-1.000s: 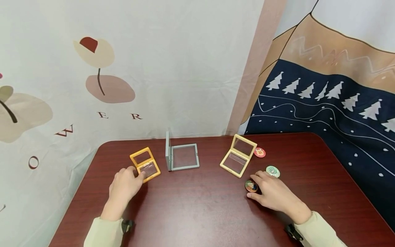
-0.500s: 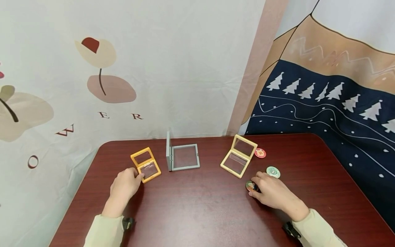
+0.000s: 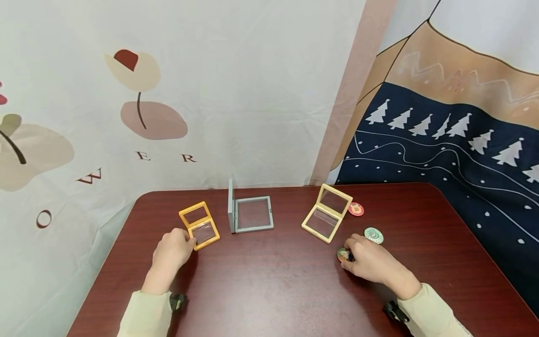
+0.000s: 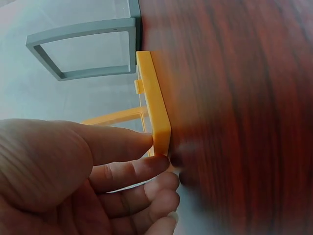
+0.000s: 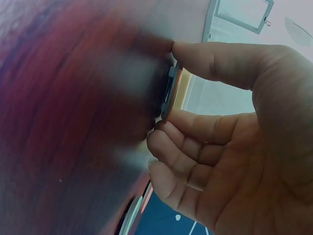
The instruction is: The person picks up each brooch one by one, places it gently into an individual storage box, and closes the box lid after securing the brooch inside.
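Observation:
My left hand [image 3: 172, 252] pinches the near left corner of a small orange hinged case [image 3: 204, 233] with clear windows, lying unfolded on the table. In the left wrist view, the thumb and forefinger meet at that corner of its orange rim [image 4: 155, 98]. On the other side, my right hand [image 3: 376, 260] holds a round picture badge [image 3: 342, 254] by its edges, between thumb and fingers. Seen edge-on in the right wrist view, the badge [image 5: 172, 93] is low over or on the table; which one I cannot tell. A green round badge [image 3: 373, 235] lies just beyond the right fingers.
A grey hinged case [image 3: 254, 229] stands with its lid upright at the back middle. To its right lies a pale yellow hinged case [image 3: 324, 240], unfolded, with a red round badge [image 3: 356, 209] beside it. Printed cloth [image 3: 261, 93] hangs behind the dark red table [image 3: 269, 290].
My right thumb has closed in on the picture badge's edge. The left hand stays at the orange case's corner with hardly any movement. The whole view has shifted slightly.

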Demonstrator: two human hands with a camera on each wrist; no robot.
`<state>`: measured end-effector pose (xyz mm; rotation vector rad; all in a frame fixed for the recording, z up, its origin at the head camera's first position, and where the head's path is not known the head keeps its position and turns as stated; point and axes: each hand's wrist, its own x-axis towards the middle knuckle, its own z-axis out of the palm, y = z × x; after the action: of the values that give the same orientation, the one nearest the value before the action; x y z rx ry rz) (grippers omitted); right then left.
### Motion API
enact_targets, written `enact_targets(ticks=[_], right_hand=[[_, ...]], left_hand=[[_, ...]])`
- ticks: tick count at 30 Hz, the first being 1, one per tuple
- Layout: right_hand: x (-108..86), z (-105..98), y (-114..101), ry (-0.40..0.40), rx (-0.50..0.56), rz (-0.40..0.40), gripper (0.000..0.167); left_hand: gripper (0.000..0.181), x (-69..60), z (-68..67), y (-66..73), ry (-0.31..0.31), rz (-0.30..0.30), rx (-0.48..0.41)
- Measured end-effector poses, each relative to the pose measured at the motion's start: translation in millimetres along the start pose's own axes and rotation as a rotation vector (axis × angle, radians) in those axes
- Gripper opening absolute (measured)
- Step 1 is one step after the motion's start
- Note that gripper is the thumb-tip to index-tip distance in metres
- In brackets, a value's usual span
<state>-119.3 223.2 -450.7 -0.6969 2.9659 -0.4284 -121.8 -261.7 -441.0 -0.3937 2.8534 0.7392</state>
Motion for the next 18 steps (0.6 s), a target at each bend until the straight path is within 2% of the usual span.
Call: enact_targets(ticks=[11, 18], right_hand=[[0.9, 1.3, 1.5, 0.022, 0.017, -0.037, 0.016], [0.4, -0.2, 1.9, 0.040, 0.048, -0.048, 0.018]], left_hand=[[0.031, -5.7, -0.4, 1.7, -0.001, -0.013, -0.024], [0.033, -10.1, 1.1, 2.1, -0.004, -0.008, -0.028]])
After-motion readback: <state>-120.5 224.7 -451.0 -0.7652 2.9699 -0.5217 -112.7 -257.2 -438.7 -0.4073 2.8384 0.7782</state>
